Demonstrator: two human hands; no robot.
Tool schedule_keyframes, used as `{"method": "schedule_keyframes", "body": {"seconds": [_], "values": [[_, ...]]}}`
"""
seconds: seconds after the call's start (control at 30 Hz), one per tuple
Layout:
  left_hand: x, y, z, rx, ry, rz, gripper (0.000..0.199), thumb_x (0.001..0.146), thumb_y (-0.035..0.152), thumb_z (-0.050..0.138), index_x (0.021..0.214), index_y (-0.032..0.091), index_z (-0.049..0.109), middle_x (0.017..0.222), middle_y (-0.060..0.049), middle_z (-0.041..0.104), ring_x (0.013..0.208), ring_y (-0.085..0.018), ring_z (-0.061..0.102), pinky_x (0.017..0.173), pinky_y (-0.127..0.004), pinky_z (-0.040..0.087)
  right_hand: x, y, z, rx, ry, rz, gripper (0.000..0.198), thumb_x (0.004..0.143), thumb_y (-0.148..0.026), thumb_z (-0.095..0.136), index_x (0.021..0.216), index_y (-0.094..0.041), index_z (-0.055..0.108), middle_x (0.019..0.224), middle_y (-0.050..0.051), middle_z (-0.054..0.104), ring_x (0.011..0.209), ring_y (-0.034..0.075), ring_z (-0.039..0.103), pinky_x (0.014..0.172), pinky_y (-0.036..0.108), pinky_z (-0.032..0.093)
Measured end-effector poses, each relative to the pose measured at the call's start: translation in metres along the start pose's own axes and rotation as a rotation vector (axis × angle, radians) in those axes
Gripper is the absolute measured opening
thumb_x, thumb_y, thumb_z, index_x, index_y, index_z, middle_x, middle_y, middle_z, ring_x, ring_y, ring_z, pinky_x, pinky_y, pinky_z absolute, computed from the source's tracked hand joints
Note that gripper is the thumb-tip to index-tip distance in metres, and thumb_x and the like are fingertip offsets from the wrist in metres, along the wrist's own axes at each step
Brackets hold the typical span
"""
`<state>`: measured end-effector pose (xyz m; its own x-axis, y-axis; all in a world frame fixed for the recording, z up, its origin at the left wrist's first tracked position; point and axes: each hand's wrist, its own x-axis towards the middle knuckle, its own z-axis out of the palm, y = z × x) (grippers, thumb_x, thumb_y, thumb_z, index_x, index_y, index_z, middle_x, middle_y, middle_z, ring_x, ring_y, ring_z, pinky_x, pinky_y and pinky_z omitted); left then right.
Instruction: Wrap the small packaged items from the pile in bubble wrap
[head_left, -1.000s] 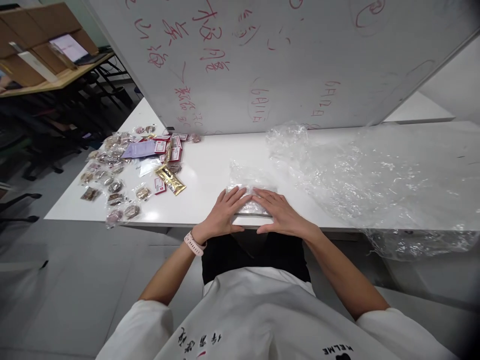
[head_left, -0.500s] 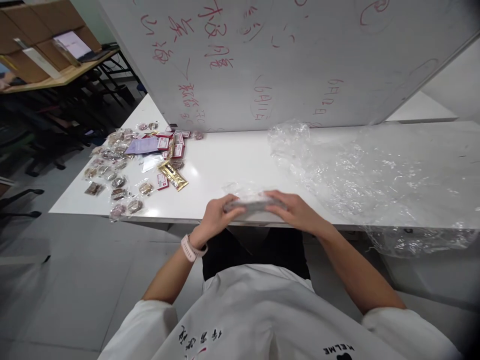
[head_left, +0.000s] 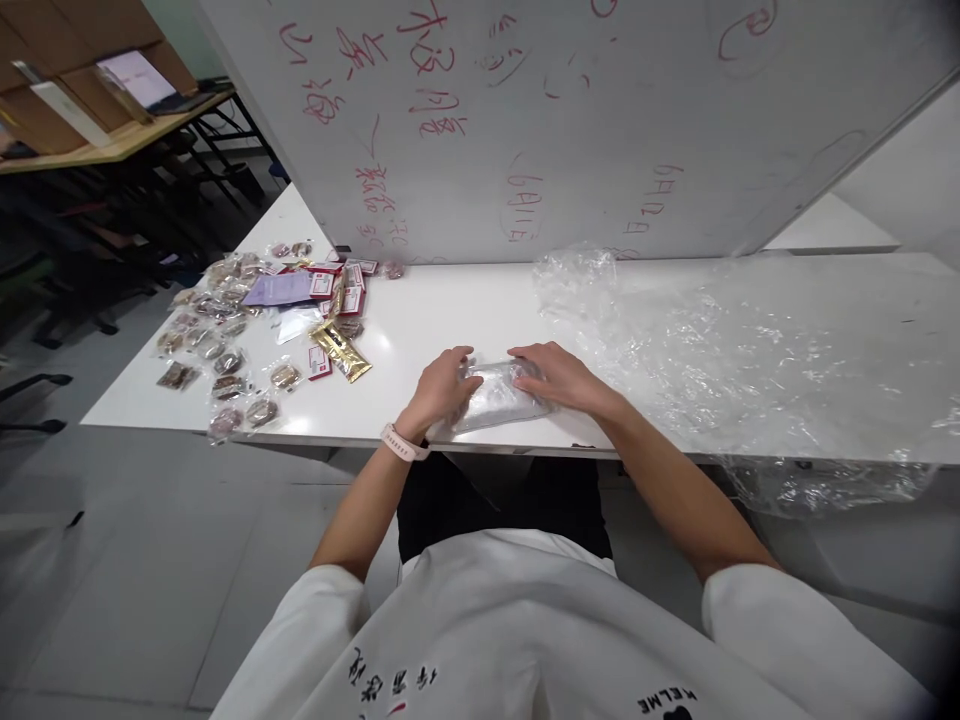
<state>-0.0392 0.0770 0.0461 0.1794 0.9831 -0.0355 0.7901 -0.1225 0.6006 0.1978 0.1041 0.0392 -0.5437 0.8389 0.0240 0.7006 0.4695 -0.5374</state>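
Observation:
A small flat packet wrapped in clear plastic film [head_left: 497, 398] lies on the white table [head_left: 442, 320] near its front edge. My left hand [head_left: 441, 386] grips the packet's left end, fingers curled over it. Over the far right corner of the packet rests my right hand [head_left: 556, 376], fingers spread and pressing the film. A pale watch sits on my left wrist.
A big crumpled sheet of clear plastic [head_left: 750, 350] covers the table's right half. Several small snack packets and red-white sachets [head_left: 255, 330] lie scattered at the left end. A whiteboard with red writing [head_left: 562, 120] stands along the table's back edge.
Both hands lifted the wrapped packet off the table edge, turned it, and have set it down flat again a little farther in. The hands now sit at its two ends.

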Motion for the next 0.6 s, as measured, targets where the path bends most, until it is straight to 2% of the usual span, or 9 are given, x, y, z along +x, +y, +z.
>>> {"method": "schedule_keyframes", "body": {"seconds": [0.07, 0.13, 0.17, 0.23, 0.33, 0.4, 0.5, 0.57, 0.6], "values": [[0.011, 0.004, -0.012, -0.091, -0.171, 0.027, 0.041, 0.086, 0.029, 0.064, 0.125, 0.015, 0.062, 0.107, -0.009, 0.070, 0.087, -0.021, 0.064, 0.076, -0.031, 0.049, 0.013, 0.005, -0.015, 0.040, -0.130, -0.006, 0.058, 0.088, -0.045, 0.062, 0.140, -0.022, 0.056, 0.132, 0.011, 0.062, 0.120, 0.031, 0.056, 0.094, 0.045, 0.050], [0.020, 0.011, -0.021, -0.121, -0.271, 0.066, 0.026, 0.085, 0.028, 0.062, 0.107, 0.016, 0.069, 0.089, -0.005, 0.069, 0.076, -0.018, 0.062, 0.066, -0.028, 0.045, 0.026, 0.007, -0.029, 0.102, -0.269, -0.060, 0.064, 0.082, -0.045, 0.069, 0.140, -0.022, 0.057, 0.133, 0.010, 0.061, 0.117, 0.028, 0.058, 0.093, 0.041, 0.050], [0.023, 0.016, -0.024, -0.108, -0.273, 0.095, 0.021, 0.085, 0.027, 0.061, 0.100, 0.016, 0.070, 0.083, -0.004, 0.068, 0.073, -0.018, 0.060, 0.064, -0.028, 0.044, 0.031, 0.007, -0.035, 0.154, -0.340, -0.090, 0.065, 0.079, -0.046, 0.072, 0.139, -0.023, 0.058, 0.132, 0.009, 0.062, 0.114, 0.026, 0.060, 0.090, 0.038, 0.050], [0.025, 0.029, -0.028, -0.047, -0.193, 0.190, 0.017, 0.085, 0.024, 0.058, 0.096, 0.018, 0.070, 0.081, -0.003, 0.067, 0.075, -0.019, 0.060, 0.067, -0.030, 0.045, 0.036, 0.006, -0.043, 0.288, -0.484, -0.135, 0.058, 0.079, -0.049, 0.073, 0.130, -0.024, 0.063, 0.121, 0.006, 0.067, 0.101, 0.021, 0.063, 0.082, 0.032, 0.050], [0.016, 0.047, -0.028, 0.040, -0.037, 0.393, 0.016, 0.089, 0.019, 0.054, 0.096, 0.020, 0.068, 0.086, -0.004, 0.067, 0.087, -0.022, 0.060, 0.076, -0.034, 0.049, 0.027, 0.001, -0.054, 0.422, -0.566, -0.151, 0.039, 0.083, -0.053, 0.068, 0.102, -0.019, 0.068, 0.085, 0.000, 0.067, 0.073, 0.013, 0.058, 0.065, 0.025, 0.044], [0.004, 0.051, -0.024, 0.043, 0.101, 0.465, 0.018, 0.094, 0.024, 0.052, 0.107, 0.021, 0.065, 0.099, -0.007, 0.067, 0.098, -0.024, 0.059, 0.083, -0.037, 0.051, 0.010, 0.000, -0.066, 0.408, -0.491, -0.166, 0.036, 0.087, -0.052, 0.065, 0.091, -0.016, 0.066, 0.074, -0.002, 0.061, 0.064, 0.010, 0.052, 0.059, 0.023, 0.040], [-0.018, 0.037, -0.008, 0.013, 0.351, 0.434, 0.043, 0.097, 0.036, 0.055, 0.138, 0.024, 0.048, 0.133, -0.012, 0.057, 0.123, -0.028, 0.053, 0.096, -0.044, 0.052, -0.025, 0.013, -0.100, 0.395, -0.317, -0.161, 0.034, 0.092, -0.049, 0.060, 0.094, -0.016, 0.067, 0.082, 0.002, 0.066, 0.067, 0.011, 0.056, 0.058, 0.023, 0.043], [-0.033, 0.016, 0.007, 0.048, 0.442, 0.345, 0.049, 0.098, 0.036, 0.054, 0.144, 0.024, 0.041, 0.137, -0.014, 0.054, 0.128, -0.030, 0.050, 0.099, -0.048, 0.050, -0.050, 0.037, -0.133, 0.456, -0.102, -0.037, 0.036, 0.094, -0.050, 0.058, 0.101, -0.015, 0.068, 0.091, 0.007, 0.070, 0.070, 0.013, 0.060, 0.059, 0.026, 0.047], [-0.040, 0.005, 0.015, 0.084, 0.470, 0.287, 0.048, 0.098, 0.036, 0.052, 0.143, 0.022, 0.042, 0.134, -0.015, 0.055, 0.126, -0.031, 0.051, 0.100, -0.050, 0.050, -0.061, 0.054, -0.152, 0.483, 0.083, 0.069, 0.039, 0.093, -0.050, 0.058, 0.104, -0.014, 0.068, 0.095, 0.010, 0.070, 0.070, 0.014, 0.062, 0.059, 0.028, 0.048]]}}
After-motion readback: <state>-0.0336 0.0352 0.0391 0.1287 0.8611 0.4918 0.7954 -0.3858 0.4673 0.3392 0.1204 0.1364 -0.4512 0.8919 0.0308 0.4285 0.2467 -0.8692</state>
